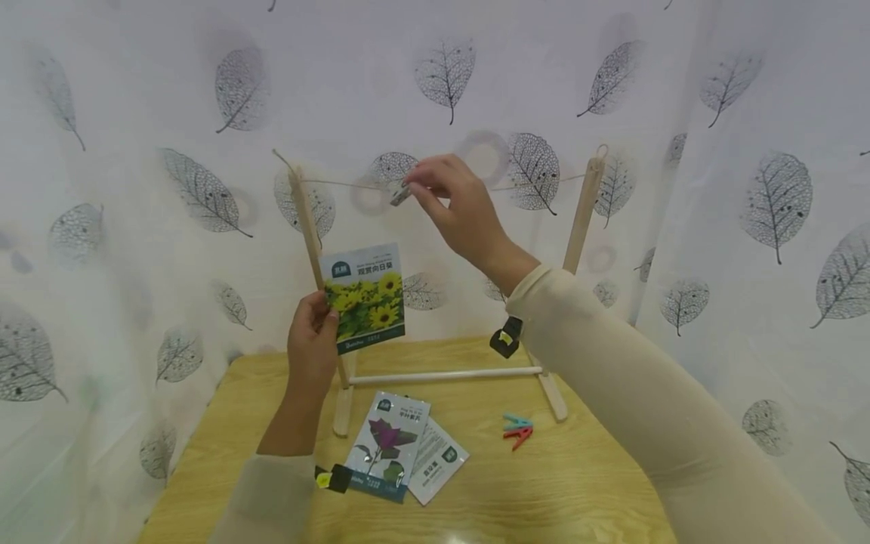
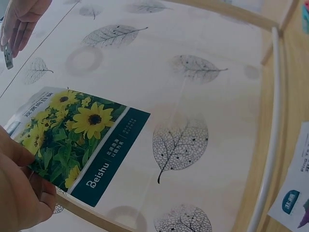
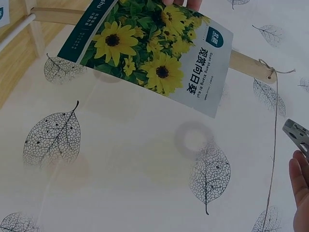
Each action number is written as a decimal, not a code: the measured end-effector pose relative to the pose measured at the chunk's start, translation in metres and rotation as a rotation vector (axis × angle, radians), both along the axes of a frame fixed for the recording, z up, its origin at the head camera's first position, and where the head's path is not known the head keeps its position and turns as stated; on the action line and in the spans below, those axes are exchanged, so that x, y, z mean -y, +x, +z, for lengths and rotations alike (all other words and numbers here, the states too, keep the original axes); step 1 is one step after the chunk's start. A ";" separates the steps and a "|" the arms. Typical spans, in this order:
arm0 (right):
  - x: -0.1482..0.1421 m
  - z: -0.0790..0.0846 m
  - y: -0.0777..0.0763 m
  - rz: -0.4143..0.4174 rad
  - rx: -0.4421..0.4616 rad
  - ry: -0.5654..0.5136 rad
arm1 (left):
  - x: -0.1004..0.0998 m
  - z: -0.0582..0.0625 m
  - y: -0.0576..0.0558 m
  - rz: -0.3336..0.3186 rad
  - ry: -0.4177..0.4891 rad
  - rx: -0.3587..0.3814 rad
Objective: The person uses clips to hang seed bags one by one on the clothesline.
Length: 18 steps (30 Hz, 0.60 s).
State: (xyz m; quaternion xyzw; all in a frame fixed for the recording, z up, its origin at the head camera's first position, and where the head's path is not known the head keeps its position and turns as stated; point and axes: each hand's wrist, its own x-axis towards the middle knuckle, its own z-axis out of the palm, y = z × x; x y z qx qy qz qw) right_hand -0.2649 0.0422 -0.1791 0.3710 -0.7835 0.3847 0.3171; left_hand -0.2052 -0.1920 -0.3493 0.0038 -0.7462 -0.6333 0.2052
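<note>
Head view: left fingers (image 1: 309, 308) pinch a flat, rectangular packet (image 1: 365, 301); right fingers (image 1: 435, 175), a seemingly metal clip (image 1: 399, 196).

The left hand (image 1: 313, 340) holds a sunflower packet (image 1: 367, 298), while the right hand (image 1: 462, 208) pinches a gray clothespin (image 1: 400, 196) near the twine (image 1: 340, 183) strung across a wooden frame (image 1: 583, 215). On the wood-grain table (image 1: 489, 483), a purple-flowered packet (image 1: 384, 446) overlaps a white packet (image 1: 438, 461), left of a blue clothespin (image 1: 519, 421) and a red clothespin (image 1: 520, 436).
</note>
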 end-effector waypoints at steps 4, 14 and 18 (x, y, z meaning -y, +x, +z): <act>0.003 0.005 0.000 0.000 -0.001 0.013 | 0.000 0.001 -0.001 0.005 -0.005 -0.004; 0.007 0.013 -0.005 0.015 -0.019 0.014 | 0.000 0.001 -0.004 0.019 -0.016 -0.003; 0.010 0.016 -0.008 0.023 -0.020 0.013 | -0.001 0.005 -0.003 0.015 -0.002 0.000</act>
